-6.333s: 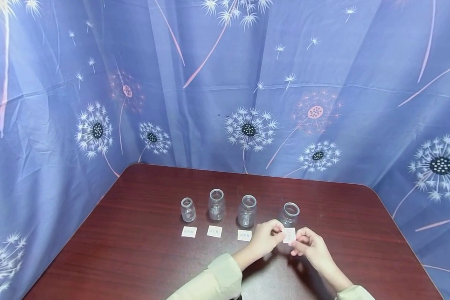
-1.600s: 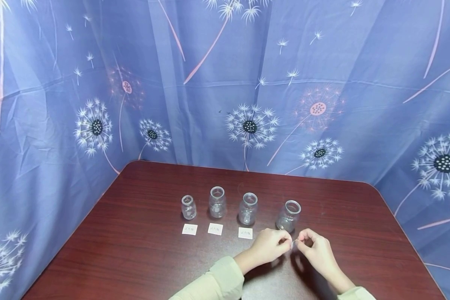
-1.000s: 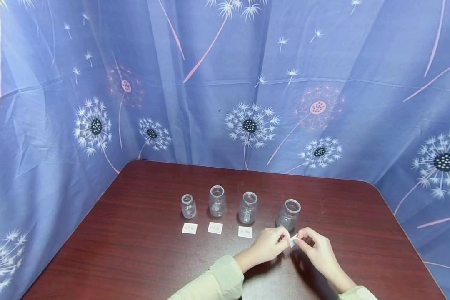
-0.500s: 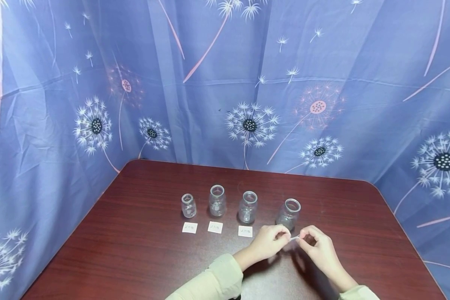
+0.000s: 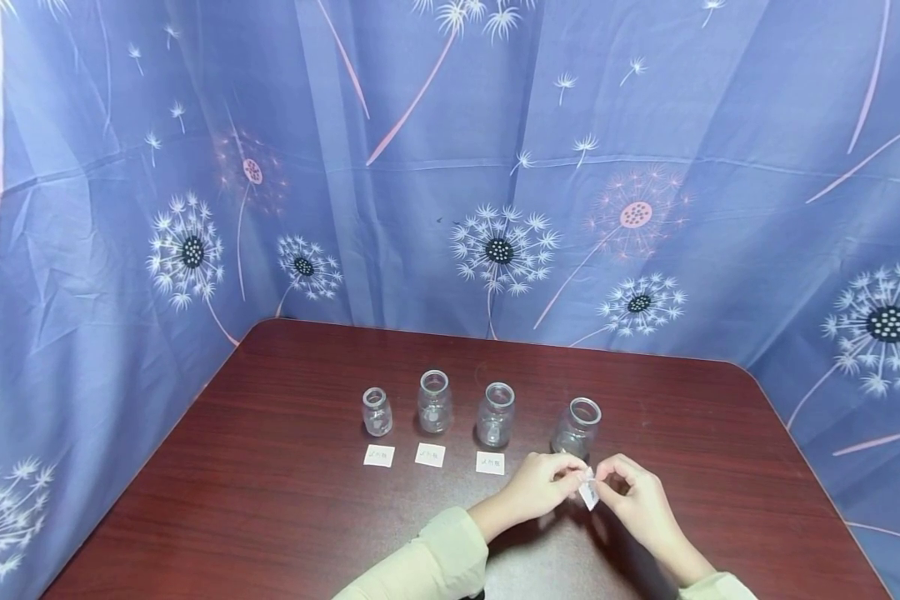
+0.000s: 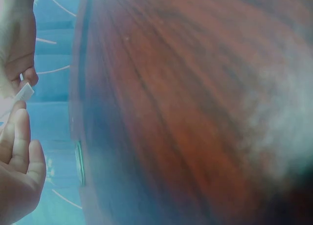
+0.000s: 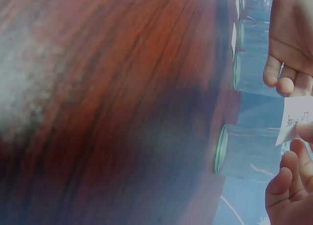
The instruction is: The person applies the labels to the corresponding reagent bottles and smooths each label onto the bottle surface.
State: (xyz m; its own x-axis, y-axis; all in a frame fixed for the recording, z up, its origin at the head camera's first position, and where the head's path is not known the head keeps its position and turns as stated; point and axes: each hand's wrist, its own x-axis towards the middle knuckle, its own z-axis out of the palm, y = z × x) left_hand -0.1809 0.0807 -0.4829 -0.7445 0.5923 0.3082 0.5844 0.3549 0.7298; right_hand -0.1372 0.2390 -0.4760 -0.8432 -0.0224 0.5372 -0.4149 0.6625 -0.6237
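A small white paper label (image 5: 588, 492) with handwriting hangs tilted between both hands. My left hand (image 5: 536, 487) pinches its upper part between thumb and fingers. From the other side, my right hand (image 5: 637, 496) pinches its edge, with the thumb across the written face in the right wrist view. Close behind the hands stands a glass jar (image 5: 576, 429), its lower front partly covered by the left fingers. In the right wrist view the label (image 7: 293, 118) shows dark characters and one bent corner. The left wrist view catches only a corner of the label (image 6: 24, 93).
Left of that jar stand three more glass jars in a row, a small one (image 5: 377, 414), a taller one (image 5: 434, 404) and another (image 5: 495, 417). A written label (image 5: 378, 456) lies before the small jar, with similar ones before the others. A blue curtain (image 5: 390, 208) surrounds the dark red table (image 5: 270, 500).
Earlier the label faced the camera upright between both hands, then turned edge-on as the fingers worked at it. Now it hangs slanting downward. The jars and lying labels have stayed put.
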